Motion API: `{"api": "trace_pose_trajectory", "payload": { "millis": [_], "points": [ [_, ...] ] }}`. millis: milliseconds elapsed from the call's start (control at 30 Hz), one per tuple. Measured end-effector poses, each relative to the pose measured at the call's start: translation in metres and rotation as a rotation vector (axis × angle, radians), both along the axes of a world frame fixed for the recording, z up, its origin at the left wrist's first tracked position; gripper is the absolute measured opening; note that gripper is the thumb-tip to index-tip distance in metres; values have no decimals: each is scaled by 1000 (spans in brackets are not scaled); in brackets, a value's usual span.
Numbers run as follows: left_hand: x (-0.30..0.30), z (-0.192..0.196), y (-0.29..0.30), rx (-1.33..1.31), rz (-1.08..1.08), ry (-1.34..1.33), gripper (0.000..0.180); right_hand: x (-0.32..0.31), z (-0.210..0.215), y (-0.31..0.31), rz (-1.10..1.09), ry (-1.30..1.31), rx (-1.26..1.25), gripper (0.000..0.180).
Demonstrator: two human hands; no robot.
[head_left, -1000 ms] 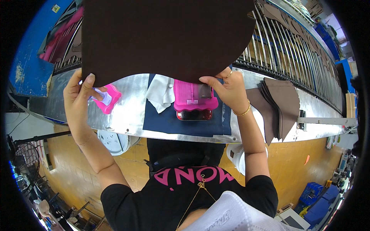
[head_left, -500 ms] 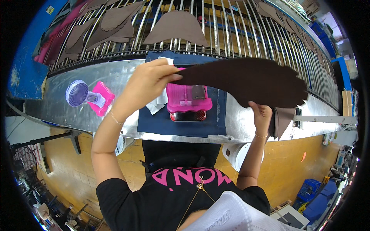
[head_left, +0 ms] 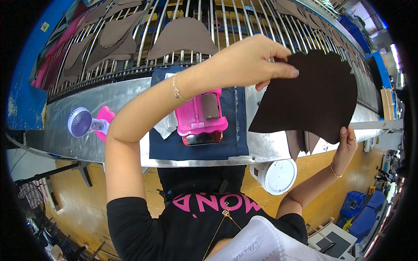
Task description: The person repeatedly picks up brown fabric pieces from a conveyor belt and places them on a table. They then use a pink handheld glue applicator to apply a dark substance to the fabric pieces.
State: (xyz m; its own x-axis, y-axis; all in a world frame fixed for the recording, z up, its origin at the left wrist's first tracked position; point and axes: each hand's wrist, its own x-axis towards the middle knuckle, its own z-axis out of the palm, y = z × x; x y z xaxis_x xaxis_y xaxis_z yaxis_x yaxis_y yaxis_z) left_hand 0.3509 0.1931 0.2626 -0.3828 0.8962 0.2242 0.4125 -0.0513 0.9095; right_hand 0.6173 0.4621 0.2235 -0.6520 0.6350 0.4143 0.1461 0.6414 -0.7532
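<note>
A dark brown cut leather piece (head_left: 311, 93) with a scalloped edge is held up over the right side of the metal table. My left hand (head_left: 265, 63) reaches across to the right and pinches its upper left edge. At its lower right corner, my right hand (head_left: 347, 141) grips it between thumb and fingers. Below it, a stack of brown leather pieces (head_left: 300, 143) hangs over the table's front edge, partly hidden by the held piece.
Metal bars (head_left: 235, 26) run behind the table (head_left: 56, 139), with brown pieces (head_left: 183, 37) lying on them. A pink phone stand (head_left: 191, 117) sits on a blue mat (head_left: 235, 143). A purple fan (head_left: 80, 122) stands at left; a white bucket (head_left: 278, 176) is below the table.
Both hands have moved right with the leather piece, the left one crossing over the phone stand. The piece has swung from lying lengthwise to showing its broad face.
</note>
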Motion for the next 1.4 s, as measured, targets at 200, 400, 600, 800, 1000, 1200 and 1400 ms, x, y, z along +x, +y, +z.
{"api": "trace_pose_trajectory", "payload": {
  "millis": [200,400,600,800,1000,1200,1400],
  "points": [
    [-67,-26,0,70,288,-245,21,-31,10,4,-89,126,11,55],
    [-175,-113,-45,356,709,-599,18,24,-116,124,-429,-129,-84,63],
    [-249,-218,-83,410,935,-712,14,50,-188,137,-514,-632,-68,79],
    [-258,-249,-87,261,1019,-847,20,46,-175,127,-618,-686,-140,75],
    [-251,-236,-97,-85,1007,-739,57,47,-157,110,-638,-645,-26,60],
    [-196,-171,-105,-288,1004,-244,77,17,-90,54,-501,-570,250,37],
    [-102,-97,-90,-90,493,-172,60,-44,-7,-21,-40,169,0,32]
  ]
}}
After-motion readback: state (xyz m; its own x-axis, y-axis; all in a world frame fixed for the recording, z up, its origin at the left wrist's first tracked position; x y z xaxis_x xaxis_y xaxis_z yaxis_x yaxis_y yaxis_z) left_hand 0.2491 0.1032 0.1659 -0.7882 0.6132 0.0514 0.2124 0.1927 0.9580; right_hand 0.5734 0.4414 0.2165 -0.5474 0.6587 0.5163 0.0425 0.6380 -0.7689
